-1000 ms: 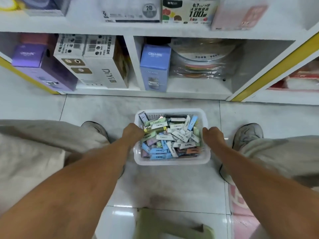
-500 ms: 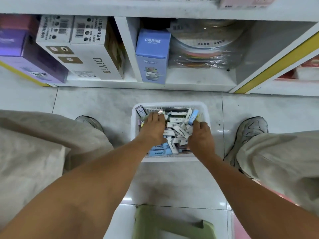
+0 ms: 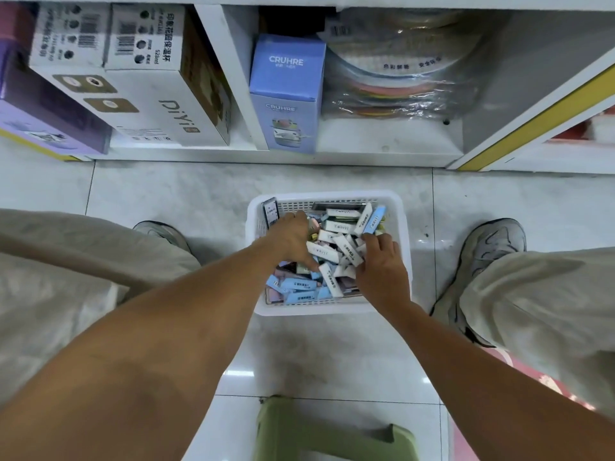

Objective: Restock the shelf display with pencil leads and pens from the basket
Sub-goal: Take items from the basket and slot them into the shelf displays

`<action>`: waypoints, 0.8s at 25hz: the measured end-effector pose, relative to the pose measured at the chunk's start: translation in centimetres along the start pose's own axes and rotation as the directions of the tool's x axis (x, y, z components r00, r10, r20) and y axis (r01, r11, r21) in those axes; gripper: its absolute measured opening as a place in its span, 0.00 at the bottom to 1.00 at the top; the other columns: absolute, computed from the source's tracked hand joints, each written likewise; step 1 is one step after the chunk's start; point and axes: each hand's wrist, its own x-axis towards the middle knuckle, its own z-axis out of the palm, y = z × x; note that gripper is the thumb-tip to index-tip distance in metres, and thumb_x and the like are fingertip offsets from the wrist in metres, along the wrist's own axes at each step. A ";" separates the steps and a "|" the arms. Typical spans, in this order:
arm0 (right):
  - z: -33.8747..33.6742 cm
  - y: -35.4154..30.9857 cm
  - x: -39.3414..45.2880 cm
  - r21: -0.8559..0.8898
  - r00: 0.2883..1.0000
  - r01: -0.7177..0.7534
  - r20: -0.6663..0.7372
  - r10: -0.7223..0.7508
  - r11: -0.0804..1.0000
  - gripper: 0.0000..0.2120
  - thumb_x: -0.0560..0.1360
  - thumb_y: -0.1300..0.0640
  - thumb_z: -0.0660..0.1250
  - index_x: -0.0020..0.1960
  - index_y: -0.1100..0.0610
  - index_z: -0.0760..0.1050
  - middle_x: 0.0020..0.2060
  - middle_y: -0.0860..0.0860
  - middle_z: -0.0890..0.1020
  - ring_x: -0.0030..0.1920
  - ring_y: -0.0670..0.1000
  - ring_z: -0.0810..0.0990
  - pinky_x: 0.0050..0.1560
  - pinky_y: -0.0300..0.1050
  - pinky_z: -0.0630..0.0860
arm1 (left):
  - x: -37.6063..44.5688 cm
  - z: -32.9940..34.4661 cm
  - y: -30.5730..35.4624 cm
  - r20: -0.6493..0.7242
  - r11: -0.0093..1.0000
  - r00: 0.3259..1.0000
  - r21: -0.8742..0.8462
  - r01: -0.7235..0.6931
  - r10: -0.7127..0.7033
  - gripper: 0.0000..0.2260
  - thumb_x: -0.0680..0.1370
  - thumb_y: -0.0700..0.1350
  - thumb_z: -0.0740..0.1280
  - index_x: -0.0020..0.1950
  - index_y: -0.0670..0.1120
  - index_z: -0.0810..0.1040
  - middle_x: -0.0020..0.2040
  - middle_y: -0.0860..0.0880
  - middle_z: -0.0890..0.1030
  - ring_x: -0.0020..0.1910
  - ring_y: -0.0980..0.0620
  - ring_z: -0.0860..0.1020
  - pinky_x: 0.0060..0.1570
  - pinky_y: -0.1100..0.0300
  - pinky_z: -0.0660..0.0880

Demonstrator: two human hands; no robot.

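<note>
White basket [image 3: 327, 307] on the floor, before the shelf [image 3: 366, 151], full of small lead boxes [image 3: 346, 254]. Both hands inside: left hand [image 3: 293, 241] and right hand [image 3: 382, 264] on the boxes, fingers bent. Cannot tell whether either grip holds a box.

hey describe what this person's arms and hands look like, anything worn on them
Both forearms are bare up to the frame edge: no sleeves, gloves, watch or wristbands visible. The left hand and right hand show no rings that I can make out. Loose beige trousers cover the legs.
</note>
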 end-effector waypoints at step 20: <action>-0.6 -0.6 0.3 -0.002 0.997 -0.035 0.070 0.035 0.999 0.23 0.63 0.71 0.66 0.58 0.66 0.77 0.49 0.63 0.79 0.44 0.62 0.76 0.37 0.53 0.77 | -1.4 -0.2 0.3 0.057 0.972 0.995 -0.225 -0.061 0.076 0.42 0.64 0.48 0.81 0.73 0.44 0.65 0.63 0.46 0.77 0.58 0.46 0.76 0.53 0.56 0.74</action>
